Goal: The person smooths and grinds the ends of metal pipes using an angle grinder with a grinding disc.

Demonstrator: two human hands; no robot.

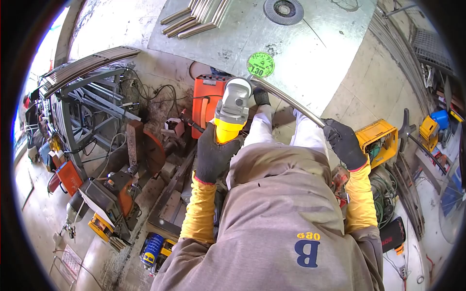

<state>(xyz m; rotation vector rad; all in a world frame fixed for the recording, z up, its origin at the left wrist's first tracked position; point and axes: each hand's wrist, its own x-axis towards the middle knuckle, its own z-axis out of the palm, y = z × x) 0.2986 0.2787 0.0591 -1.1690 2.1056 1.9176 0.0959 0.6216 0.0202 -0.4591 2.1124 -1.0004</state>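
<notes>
My left hand (216,154), in a dark glove, is wrapped round the yellow body of an angle grinder (234,103). The grinder's grey head points up toward the edge of a metal-topped table (310,53). My right hand (345,143), also gloved, grips the near end of a bent metal tube (293,103). From there the tube slants up and left, its far end right at the grinder's head. A round green label (260,65) overlaps the tabletop just beyond that end. More bent tubes (204,19) and an abrasive disc (284,11) lie on the table.
An orange machine (203,104) with cables stands on the floor behind the grinder. To the right is a yellow crate (377,140) with long metal stock past it. A cutting machine (121,191), a steel rack (92,109) and a blue spray can (153,250) are on the left.
</notes>
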